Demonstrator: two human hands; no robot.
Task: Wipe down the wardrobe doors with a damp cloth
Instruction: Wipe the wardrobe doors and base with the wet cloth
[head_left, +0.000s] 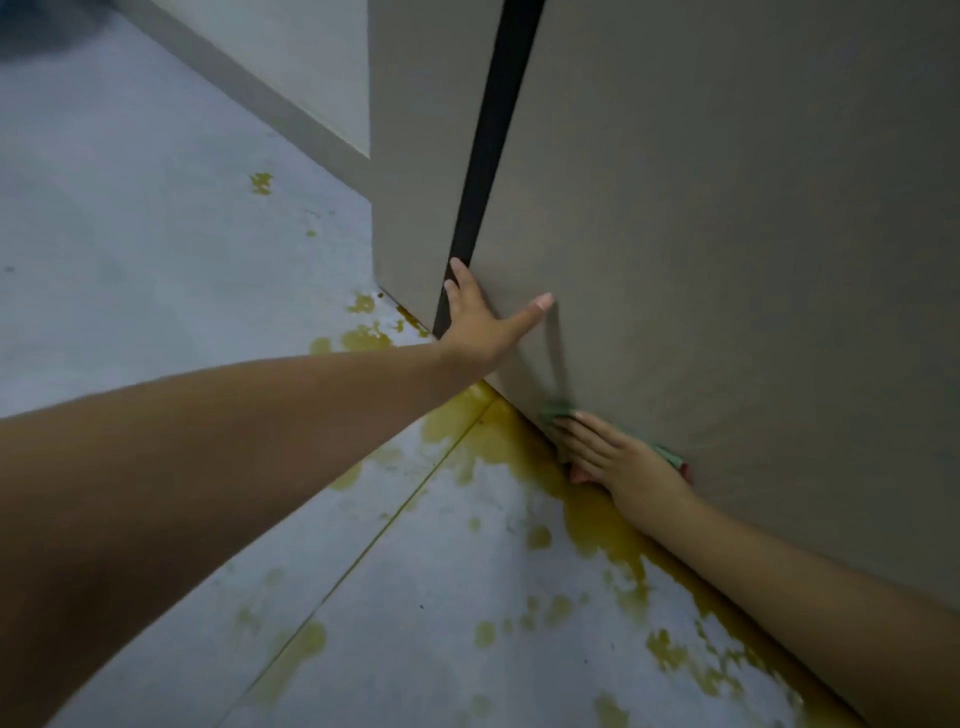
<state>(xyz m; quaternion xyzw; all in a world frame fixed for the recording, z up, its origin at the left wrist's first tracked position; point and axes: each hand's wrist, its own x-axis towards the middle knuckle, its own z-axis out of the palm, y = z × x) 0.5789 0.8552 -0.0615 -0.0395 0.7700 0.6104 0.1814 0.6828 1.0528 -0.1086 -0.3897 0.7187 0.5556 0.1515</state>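
A grey-brown wardrobe door (727, 234) fills the right of the view, its dark edge strip (488, 140) running down to the floor. My left hand (480, 325) rests on the door's lower left corner, fingers around the dark edge and thumb spread flat on the face. My right hand (618, 457) presses a green cloth (670, 456) flat against the bottom of the door, just above the floor. Most of the cloth is hidden under the hand; a bit also shows at the fingertips.
The pale grey floor (156, 260) carries yellow stains (587, 525), densest along the wardrobe's base. A second grey panel (415, 156) stands left of the dark strip, with a white wall and skirting (291, 67) behind it.
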